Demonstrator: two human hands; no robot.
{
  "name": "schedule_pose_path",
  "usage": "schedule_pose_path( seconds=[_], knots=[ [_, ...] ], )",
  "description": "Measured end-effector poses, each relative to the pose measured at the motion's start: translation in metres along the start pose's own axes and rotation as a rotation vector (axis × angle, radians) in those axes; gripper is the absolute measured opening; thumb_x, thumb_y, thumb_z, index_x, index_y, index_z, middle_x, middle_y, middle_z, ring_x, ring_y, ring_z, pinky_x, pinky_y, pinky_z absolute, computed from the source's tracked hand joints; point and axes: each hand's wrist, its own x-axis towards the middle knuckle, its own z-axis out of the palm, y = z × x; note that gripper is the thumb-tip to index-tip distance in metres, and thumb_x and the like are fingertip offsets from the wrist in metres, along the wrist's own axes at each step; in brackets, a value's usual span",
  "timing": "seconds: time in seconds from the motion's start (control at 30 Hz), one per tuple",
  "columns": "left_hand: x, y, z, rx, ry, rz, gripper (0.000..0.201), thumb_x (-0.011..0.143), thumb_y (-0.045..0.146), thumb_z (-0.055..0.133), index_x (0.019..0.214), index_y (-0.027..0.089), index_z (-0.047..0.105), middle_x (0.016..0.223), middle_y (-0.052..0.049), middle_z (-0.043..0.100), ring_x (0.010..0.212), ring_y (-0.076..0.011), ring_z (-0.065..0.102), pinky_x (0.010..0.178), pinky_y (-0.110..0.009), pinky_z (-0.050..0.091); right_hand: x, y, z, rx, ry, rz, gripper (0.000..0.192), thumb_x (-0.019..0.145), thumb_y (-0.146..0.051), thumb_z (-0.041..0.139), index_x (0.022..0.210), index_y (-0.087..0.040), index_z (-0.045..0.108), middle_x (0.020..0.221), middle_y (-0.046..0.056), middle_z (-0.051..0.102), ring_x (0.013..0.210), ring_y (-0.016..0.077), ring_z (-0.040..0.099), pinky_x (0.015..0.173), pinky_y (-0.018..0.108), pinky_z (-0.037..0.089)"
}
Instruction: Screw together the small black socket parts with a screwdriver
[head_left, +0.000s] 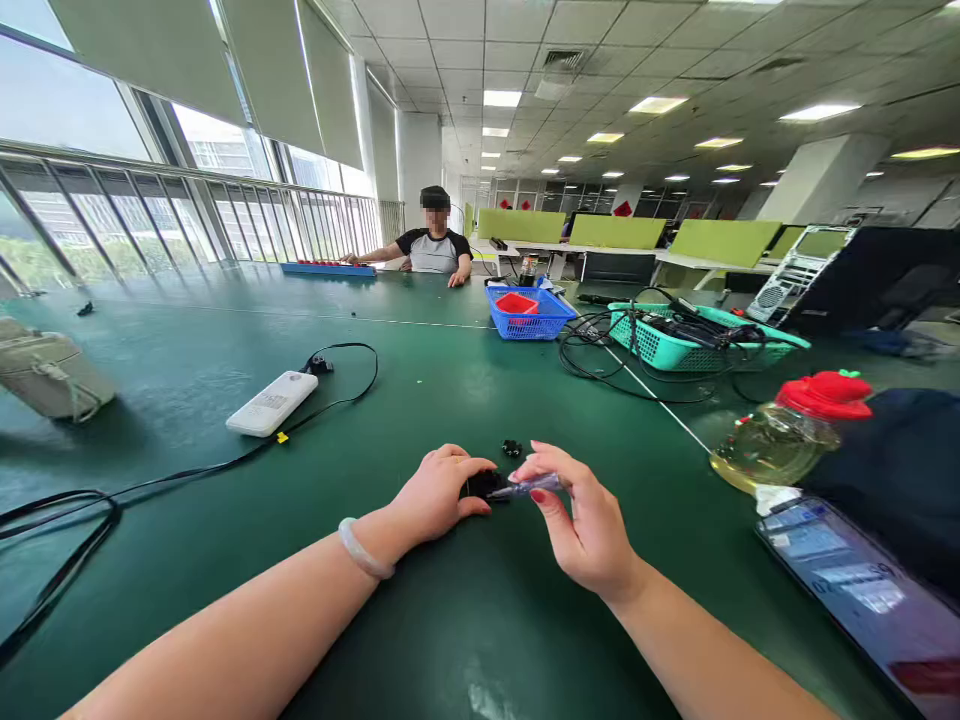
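My left hand [442, 492], with a pale bangle at the wrist, is closed around a small black part [480, 485] on the green table. Its exact kind is hard to make out. Between the fingers of my right hand [581, 515] is a screwdriver [544, 484] with a clear, purplish handle. Its shaft points left, and the tip meets the black part or lies right at it. Just beyond my hands sits another small black piece [512, 448], apart from both.
Left are a white power bank [272, 403], black cable [187, 468] and a beige bag [49, 370]. A blue basket [531, 325], green basket [660, 350], red-lidded jar [776, 445] and phone [855, 590] stand ahead and right. Across the table [420, 380] sits a person [433, 245].
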Motion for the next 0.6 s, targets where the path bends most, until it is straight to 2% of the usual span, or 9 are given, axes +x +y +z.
schedule_pose_path(
  seconds=[0.1,0.2,0.33,0.4,0.47,0.53,0.6],
  knots=[
    [-0.0008,0.0011,-0.0009,-0.011,-0.001,-0.001,0.052,0.081,0.032,0.079,0.130,0.024,0.062,0.121,-0.006,0.071,0.120,-0.0283,0.053,0.107,-0.046,0.042,0.0022,-0.0017,0.0015,-0.008,-0.067,-0.039,0.042,0.092,-0.003,0.047,0.127,-0.028,0.050,0.099,0.002,0.073,0.094,0.0185,0.074,0.105,0.046,0.055],
    [-0.0014,0.0019,-0.0017,-0.016,0.002,0.009,0.049,0.081,0.031,0.078,0.127,0.023,0.063,0.120,-0.006,0.072,0.119,-0.0279,0.054,0.106,-0.045,0.042,0.0037,-0.0007,0.0050,-0.019,-0.144,-0.065,0.041,0.092,-0.004,0.045,0.125,-0.029,0.051,0.101,0.001,0.074,0.085,0.0169,0.074,0.106,0.048,0.053],
    [-0.0017,0.0023,-0.0021,-0.016,0.013,0.041,0.042,0.084,0.033,0.075,0.124,0.024,0.065,0.118,-0.005,0.073,0.116,-0.0276,0.056,0.105,-0.045,0.043,0.0041,0.0009,0.0070,-0.026,-0.201,-0.053,0.040,0.093,-0.004,0.046,0.123,-0.030,0.052,0.103,0.000,0.074,0.082,0.0159,0.073,0.105,0.048,0.054],
    [-0.0018,0.0028,-0.0022,-0.004,0.016,0.037,0.042,0.084,0.035,0.075,0.124,0.024,0.065,0.116,-0.006,0.073,0.115,-0.0278,0.056,0.104,-0.046,0.044,0.0034,0.0010,0.0051,-0.023,-0.168,-0.043,0.040,0.093,-0.005,0.048,0.124,-0.030,0.052,0.101,0.000,0.074,0.088,0.0170,0.073,0.104,0.047,0.054],
    [-0.0019,0.0037,-0.0024,0.008,0.018,0.020,0.045,0.083,0.034,0.075,0.126,0.024,0.064,0.114,-0.006,0.073,0.115,-0.0278,0.056,0.104,-0.045,0.045,0.0020,0.0016,0.0022,-0.031,-0.075,-0.016,0.042,0.094,-0.006,0.050,0.128,-0.029,0.050,0.099,0.001,0.072,0.092,0.0174,0.072,0.101,0.044,0.056],
    [-0.0022,0.0046,-0.0026,0.010,0.016,0.008,0.047,0.083,0.033,0.076,0.128,0.024,0.063,0.114,-0.007,0.072,0.116,-0.0275,0.056,0.104,-0.045,0.045,0.0005,0.0032,0.0002,-0.049,0.027,0.032,0.044,0.094,-0.006,0.049,0.132,-0.029,0.048,0.100,0.003,0.071,0.093,0.0169,0.071,0.094,0.038,0.059],
    [-0.0025,0.0049,-0.0025,0.007,0.015,0.009,0.047,0.083,0.033,0.075,0.128,0.025,0.063,0.114,-0.007,0.072,0.117,-0.0272,0.056,0.105,-0.045,0.045,-0.0004,0.0057,0.0000,-0.072,0.069,0.066,0.044,0.094,-0.006,0.049,0.132,-0.029,0.048,0.100,0.004,0.070,0.093,0.0167,0.071,0.088,0.035,0.061]
  ],
)
